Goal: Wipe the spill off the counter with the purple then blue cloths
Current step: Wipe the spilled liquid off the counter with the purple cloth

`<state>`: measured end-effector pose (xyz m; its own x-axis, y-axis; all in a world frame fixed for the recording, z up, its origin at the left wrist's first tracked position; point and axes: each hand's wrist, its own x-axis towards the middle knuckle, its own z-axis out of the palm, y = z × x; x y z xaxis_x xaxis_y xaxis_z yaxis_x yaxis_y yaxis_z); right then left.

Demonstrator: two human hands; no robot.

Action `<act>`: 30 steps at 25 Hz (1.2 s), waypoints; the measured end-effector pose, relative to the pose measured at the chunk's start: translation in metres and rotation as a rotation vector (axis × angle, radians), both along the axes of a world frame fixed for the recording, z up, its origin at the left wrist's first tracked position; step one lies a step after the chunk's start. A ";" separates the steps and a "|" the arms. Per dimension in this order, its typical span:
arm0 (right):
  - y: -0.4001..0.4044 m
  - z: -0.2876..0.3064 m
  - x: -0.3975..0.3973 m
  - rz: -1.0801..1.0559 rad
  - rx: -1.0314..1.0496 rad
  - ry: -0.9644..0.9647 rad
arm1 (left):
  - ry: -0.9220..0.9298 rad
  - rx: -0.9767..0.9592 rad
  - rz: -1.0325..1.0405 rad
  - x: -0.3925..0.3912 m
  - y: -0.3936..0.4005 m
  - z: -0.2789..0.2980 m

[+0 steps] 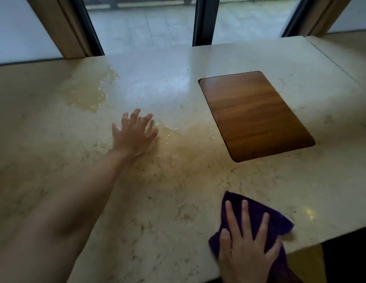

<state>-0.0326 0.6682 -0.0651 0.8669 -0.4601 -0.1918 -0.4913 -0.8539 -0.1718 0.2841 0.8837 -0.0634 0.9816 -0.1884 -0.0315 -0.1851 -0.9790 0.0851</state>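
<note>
The right hand [247, 246] presses the purple cloth [280, 220] flat at the marble desk's [178, 201] near edge, fingers spread, ready to sweep. The left hand [133, 133], splayed and empty, braces beside the yellowish spill [90, 92].

Pale marble counter [178, 201], spill [90, 92] far-left, purple cloth [274, 219] near edge, inset wooden panel [253, 113].

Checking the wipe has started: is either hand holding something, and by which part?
The right hand presses flat on the purple cloth, covering its near part, not gripping. The left hand is empty.
</note>
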 end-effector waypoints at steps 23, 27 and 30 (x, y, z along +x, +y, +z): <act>-0.019 0.013 0.674 0.367 0.023 -0.002 | -0.003 -0.007 0.028 0.018 0.017 -0.005; 0.000 0.017 0.684 0.621 0.008 0.012 | 0.025 0.008 0.055 0.016 0.018 -0.005; -0.008 0.019 0.653 0.727 -0.007 0.006 | 0.065 0.038 0.057 0.016 0.018 -0.004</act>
<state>0.6202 0.6605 -0.0456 0.9530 0.2304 -0.1967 0.1996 -0.9660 -0.1645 0.2996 0.9015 -0.0674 0.9864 -0.1298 -0.1011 -0.1245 -0.9905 0.0579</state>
